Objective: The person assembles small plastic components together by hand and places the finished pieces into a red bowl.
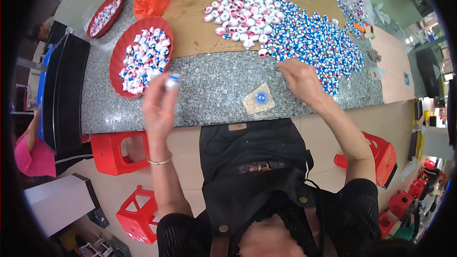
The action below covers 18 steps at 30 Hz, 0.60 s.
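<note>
My left hand [159,102], somewhat blurred, pinches a small white-and-blue piece [172,81] beside the red scalloped bowl [114,64]. That bowl holds a heap of white, pink and blue pieces [146,57]. At the near edge of the blue heap, my right hand [303,82] has thumb and fingers drawn together; what lies between them, if anything, is hidden. The heap consists of many small blue-and-white parts [314,40]. White shell-like parts with pink insides [243,16] adjoin it. A round blue fixture [261,97] sits on a beige square pad [251,105] between my hands.
The grey speckled counter [209,81] carries a brown cardboard sheet [188,28]. At the far left are a second red bowl [105,17] and an orange plastic bag [151,0]. Red stools [119,152] stand below. Another person's pink sleeve [34,157] shows at left.
</note>
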Available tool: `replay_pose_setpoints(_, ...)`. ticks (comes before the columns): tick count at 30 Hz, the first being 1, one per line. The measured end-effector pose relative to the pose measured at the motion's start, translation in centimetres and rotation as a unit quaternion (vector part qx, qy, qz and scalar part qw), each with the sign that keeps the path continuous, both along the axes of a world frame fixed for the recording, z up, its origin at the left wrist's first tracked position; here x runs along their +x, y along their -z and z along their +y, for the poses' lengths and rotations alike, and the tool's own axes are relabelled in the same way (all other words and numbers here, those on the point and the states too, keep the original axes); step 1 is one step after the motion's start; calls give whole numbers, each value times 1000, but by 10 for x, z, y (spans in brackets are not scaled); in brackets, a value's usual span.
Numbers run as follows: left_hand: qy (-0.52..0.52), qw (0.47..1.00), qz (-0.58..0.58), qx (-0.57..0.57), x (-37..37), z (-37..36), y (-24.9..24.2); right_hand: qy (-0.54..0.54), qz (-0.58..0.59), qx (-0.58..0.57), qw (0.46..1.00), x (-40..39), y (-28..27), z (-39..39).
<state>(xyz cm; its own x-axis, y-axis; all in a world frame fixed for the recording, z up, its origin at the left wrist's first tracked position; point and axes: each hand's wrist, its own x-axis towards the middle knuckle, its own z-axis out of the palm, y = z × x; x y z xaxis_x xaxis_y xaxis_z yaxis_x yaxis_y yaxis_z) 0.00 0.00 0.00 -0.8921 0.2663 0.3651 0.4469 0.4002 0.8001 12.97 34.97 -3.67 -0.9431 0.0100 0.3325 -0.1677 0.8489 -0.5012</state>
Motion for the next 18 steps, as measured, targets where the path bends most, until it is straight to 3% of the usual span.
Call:
replay_pose_setpoints(1,-4,1000,1,-2,1,-2,-1,9,3,50,999,-1,2,7)
replay_pose_setpoints(2,-37,989,111,-95,-9,-7,-7,19,7,100,995,-2,4,10)
replay_pose_setpoints(5,-117,935,295,-159,-24,5,-14,13,10,170,985,-13,-2,-5)
replay_pose_setpoints(6,-72,944,298,-118,-24,18,-12,13,5,164,986,-12,-2,-6)
replay_pose_setpoints(8,53,990,122,-41,-13,50,-2,14,28,157,987,-12,-1,-6)
replay_pose_setpoints(10,136,984,110,-36,-8,93,14,15,35,164,986,-12,3,-6)
replay_pose_setpoints(14,162,972,128,-113,-19,170,33,25,28,171,985,-12,2,-8)
replay_pose_setpoints(18,179,950,146,-208,-23,186,38,-11,49,189,981,0,0,0)
